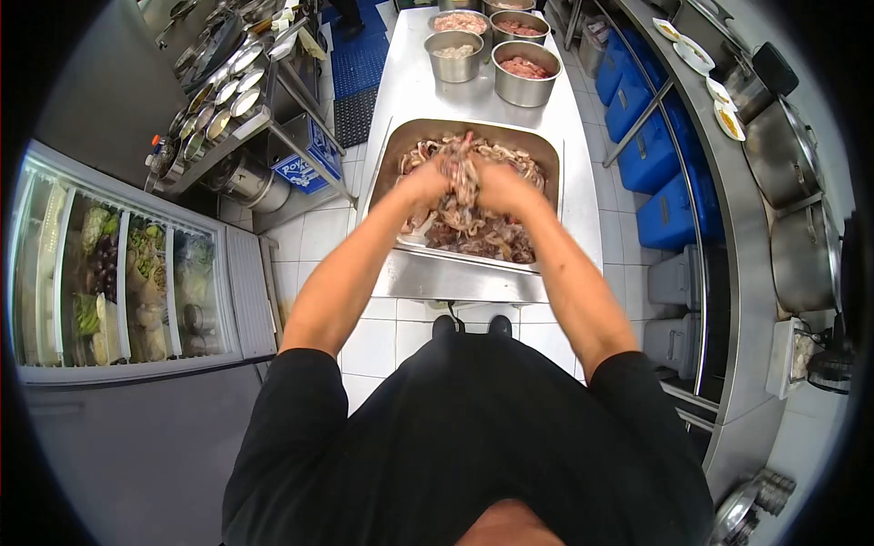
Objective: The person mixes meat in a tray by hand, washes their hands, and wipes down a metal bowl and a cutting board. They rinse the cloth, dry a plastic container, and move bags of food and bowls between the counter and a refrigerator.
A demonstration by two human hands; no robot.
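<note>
Right now, the left hand [431, 182] and right hand [496, 187] each have a closed grip on meat strips [463, 182] in the big pan [390, 171] on the bench [583, 196]. It looks part mixed: dark bits [496, 241] bunch at the near side.

The surface [417, 100] is a long stainless-steel worktop—smooth and reflective. A large rectangular tray [393, 146] occupies the end nearest the camera wearer. Round steel containers, open at the top, stand grouped beyond it: a front-left container [455, 69], a larger front-right container [526, 91], and further units behind—the farthest cut off by the view's upper edge.
</note>
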